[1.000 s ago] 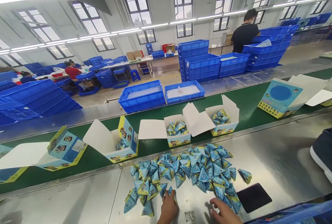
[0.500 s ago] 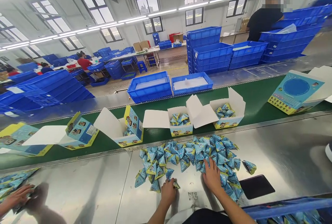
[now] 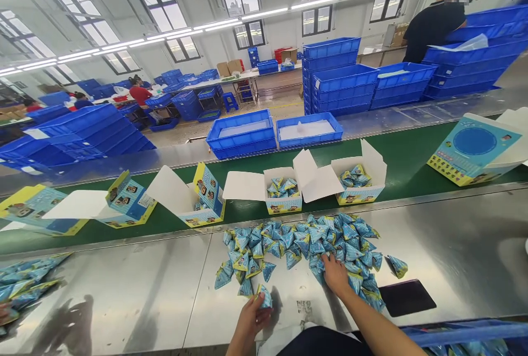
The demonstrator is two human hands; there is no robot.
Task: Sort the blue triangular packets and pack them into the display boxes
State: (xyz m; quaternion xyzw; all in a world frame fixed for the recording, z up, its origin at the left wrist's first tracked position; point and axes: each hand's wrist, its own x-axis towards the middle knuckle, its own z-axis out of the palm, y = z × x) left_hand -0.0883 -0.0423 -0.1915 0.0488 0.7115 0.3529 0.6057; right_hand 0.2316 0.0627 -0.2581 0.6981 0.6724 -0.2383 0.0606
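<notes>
A: Two hands in view, both bare. Left hand (image 3: 251, 318): fingers curled together around one blue triangular packet (image 3: 264, 296), which sticks up above the fingertips, lifted off the steel.

B: Right hand?

A: Right hand (image 3: 335, 276) lies palm down on the near edge of the packet pile (image 3: 305, 243). Fingers slightly spread, tips pressed among the packets; whether any packet is actually pinched, cannot tell.

B: Where does the pile sit?

A: On the steel table (image 3: 124, 295), between the hands and the green conveyor belt (image 3: 404, 158). One stray packet (image 3: 398, 265) lies apart at the pile's right end. Just beside it, nearer the person, a flat black pad (image 3: 406, 296).

B: On the belt?

A: Two open cartons directly behind the pile, flaps up: middle carton (image 3: 284, 197) and right carton (image 3: 360, 182), each with packets visible inside. A third open carton (image 3: 202, 202) stands to the left, tilted, contents mostly hidden. Further left, a printed box lying flat (image 3: 124, 202); far right, a large box lid (image 3: 474, 149) with a blue disc print.

B: Surroundings?

A: Second packet heap (image 3: 25, 284) at the table's far left edge. Blue crates (image 3: 241, 135) beyond the belt. A person in a black shirt (image 3: 437, 23) stands by stacked crates at upper right, well apart.
</notes>
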